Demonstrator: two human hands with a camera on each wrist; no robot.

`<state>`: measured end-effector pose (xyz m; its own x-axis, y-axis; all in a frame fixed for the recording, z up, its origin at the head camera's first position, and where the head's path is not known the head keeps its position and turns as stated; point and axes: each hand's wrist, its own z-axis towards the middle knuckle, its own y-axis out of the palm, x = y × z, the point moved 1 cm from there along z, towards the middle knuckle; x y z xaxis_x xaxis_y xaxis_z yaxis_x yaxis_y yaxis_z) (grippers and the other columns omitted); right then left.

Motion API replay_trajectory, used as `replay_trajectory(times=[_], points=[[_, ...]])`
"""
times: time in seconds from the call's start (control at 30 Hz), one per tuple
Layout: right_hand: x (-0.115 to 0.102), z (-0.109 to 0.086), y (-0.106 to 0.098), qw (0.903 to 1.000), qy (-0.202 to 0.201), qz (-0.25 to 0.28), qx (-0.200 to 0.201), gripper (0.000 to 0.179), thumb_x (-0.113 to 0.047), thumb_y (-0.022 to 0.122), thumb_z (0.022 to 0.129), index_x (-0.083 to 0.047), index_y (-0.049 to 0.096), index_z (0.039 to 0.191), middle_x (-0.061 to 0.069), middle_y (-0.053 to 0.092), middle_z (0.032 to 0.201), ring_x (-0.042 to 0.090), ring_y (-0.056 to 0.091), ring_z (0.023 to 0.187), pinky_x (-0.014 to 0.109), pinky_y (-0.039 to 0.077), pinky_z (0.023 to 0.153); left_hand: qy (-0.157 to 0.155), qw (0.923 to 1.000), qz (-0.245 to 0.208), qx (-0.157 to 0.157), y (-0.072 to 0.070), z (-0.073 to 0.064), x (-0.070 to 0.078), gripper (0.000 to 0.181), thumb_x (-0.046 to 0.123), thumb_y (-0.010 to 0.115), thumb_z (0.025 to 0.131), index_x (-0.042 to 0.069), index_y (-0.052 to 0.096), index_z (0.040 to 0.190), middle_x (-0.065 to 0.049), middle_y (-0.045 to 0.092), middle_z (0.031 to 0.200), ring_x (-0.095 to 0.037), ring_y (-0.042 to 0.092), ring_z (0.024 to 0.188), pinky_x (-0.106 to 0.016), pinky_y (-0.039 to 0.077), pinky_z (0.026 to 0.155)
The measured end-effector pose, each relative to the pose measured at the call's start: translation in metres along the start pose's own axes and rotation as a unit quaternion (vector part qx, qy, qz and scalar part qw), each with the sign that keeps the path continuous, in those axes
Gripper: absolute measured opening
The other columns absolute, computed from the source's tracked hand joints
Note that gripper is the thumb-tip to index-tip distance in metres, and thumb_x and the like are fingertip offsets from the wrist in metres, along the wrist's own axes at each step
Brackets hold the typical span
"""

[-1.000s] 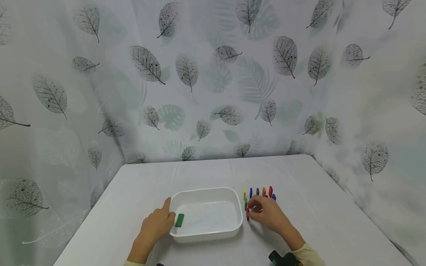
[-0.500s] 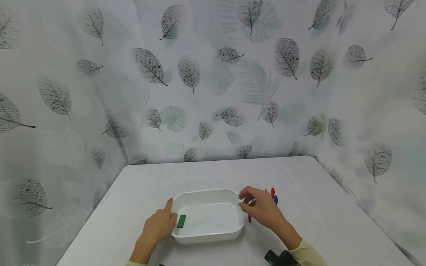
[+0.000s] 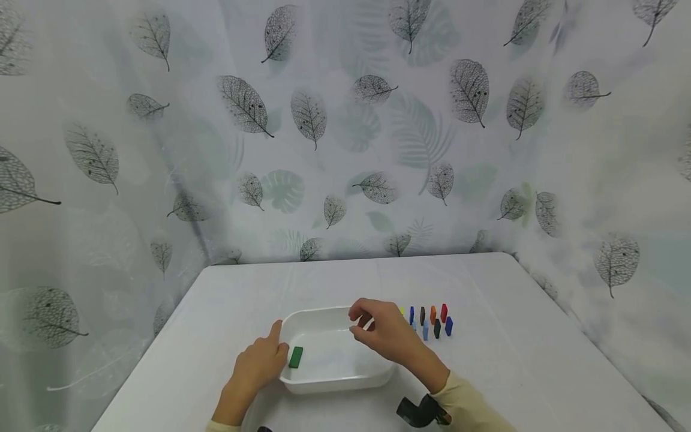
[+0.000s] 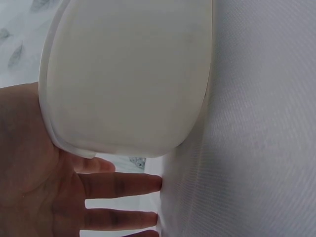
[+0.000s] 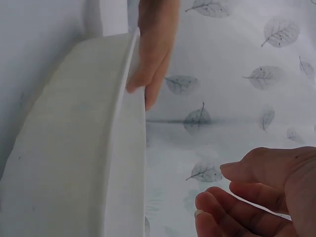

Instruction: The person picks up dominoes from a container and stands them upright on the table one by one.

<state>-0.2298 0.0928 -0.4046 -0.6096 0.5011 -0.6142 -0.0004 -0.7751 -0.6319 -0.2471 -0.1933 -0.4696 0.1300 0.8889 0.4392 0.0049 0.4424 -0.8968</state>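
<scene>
A white rectangular tray stands on the table with one small green block lying inside at its left end. My left hand holds the tray's left end, thumb over the rim and index finger along the outside. In the left wrist view, other fingers of this hand stretch straight down toward the cloth. My right hand is over the tray's right half, its fingers bent and thumb apart from them. Nothing shows between thumb and fingertips in the right wrist view.
Right of the tray stand several small upright blocks, among them a red block, an orange block, a black block and a blue block. My right forearm hides part of that area. A leaf-printed curtain surrounds the white table.
My right hand has moved left from the upright blocks to above the tray, uncovering several blocks behind it. My left hand stays at the tray's left end.
</scene>
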Motion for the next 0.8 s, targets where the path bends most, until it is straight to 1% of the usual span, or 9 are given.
replay_trajectory(times=[0.23, 0.37, 0.5, 0.63, 0.8], points=[[-0.004, 0.014, 0.026, 0.9998, -0.002, 0.005, -0.021, 0.018, -0.001, 0.078, 0.089, -0.012, 0.069, 0.101, 0.003, 0.069, 0.093, 0.011, 0.066, 0.083, 0.034, 0.057, 0.074, 0.005, 1.0, 0.004, -0.003, -0.004, -0.003, 0.004, 0.057, 0.023, 0.043, 0.105, -0.005, 0.038, 0.155, -0.004, 0.051, 0.065, -0.022, 0.048, 0.051, -0.036, 0.035, 0.048], [-0.005, 0.02, 0.044, 0.9991, 0.002, 0.006, -0.041, 0.018, -0.002, 0.078, 0.089, -0.011, 0.069, 0.101, 0.002, 0.069, 0.092, 0.009, 0.065, 0.082, 0.028, 0.055, 0.072, 0.007, 1.0, 0.006, 0.0, -0.004, -0.003, 0.004, 0.057, 0.022, 0.043, 0.105, -0.005, 0.038, 0.155, -0.004, 0.05, 0.065, -0.021, 0.047, 0.051, -0.036, 0.034, 0.048], [-0.006, 0.025, 0.062, 0.9979, -0.002, -0.005, -0.064, 0.019, -0.003, 0.077, 0.089, -0.009, 0.069, 0.105, 0.001, 0.069, 0.091, 0.007, 0.064, 0.08, 0.022, 0.052, 0.068, 0.007, 0.9999, 0.008, 0.002, -0.004, -0.003, 0.004, 0.057, 0.02, 0.044, 0.104, -0.006, 0.039, 0.153, -0.004, 0.052, 0.065, -0.021, 0.047, 0.051, -0.036, 0.035, 0.047], [-0.009, 0.027, 0.074, 0.9969, -0.013, -0.02, -0.075, 0.023, -0.002, 0.076, 0.088, -0.005, 0.068, 0.109, 0.001, 0.068, 0.089, 0.007, 0.064, 0.078, 0.019, 0.05, 0.066, 0.006, 0.9999, 0.012, 0.001, -0.005, -0.003, 0.005, 0.056, 0.019, 0.045, 0.103, -0.007, 0.041, 0.152, -0.006, 0.057, 0.069, -0.022, 0.049, 0.054, -0.038, 0.037, 0.048], [-0.01, 0.031, 0.084, 0.9959, -0.008, -0.031, -0.084, 0.024, -0.002, 0.075, 0.087, -0.003, 0.069, 0.11, 0.001, 0.069, 0.088, 0.008, 0.065, 0.076, 0.018, 0.049, 0.066, 0.007, 0.9997, 0.022, 0.005, -0.006, -0.003, 0.006, 0.056, 0.019, 0.047, 0.101, -0.006, 0.043, 0.151, -0.009, 0.061, 0.073, -0.023, 0.05, 0.057, -0.041, 0.04, 0.05]])
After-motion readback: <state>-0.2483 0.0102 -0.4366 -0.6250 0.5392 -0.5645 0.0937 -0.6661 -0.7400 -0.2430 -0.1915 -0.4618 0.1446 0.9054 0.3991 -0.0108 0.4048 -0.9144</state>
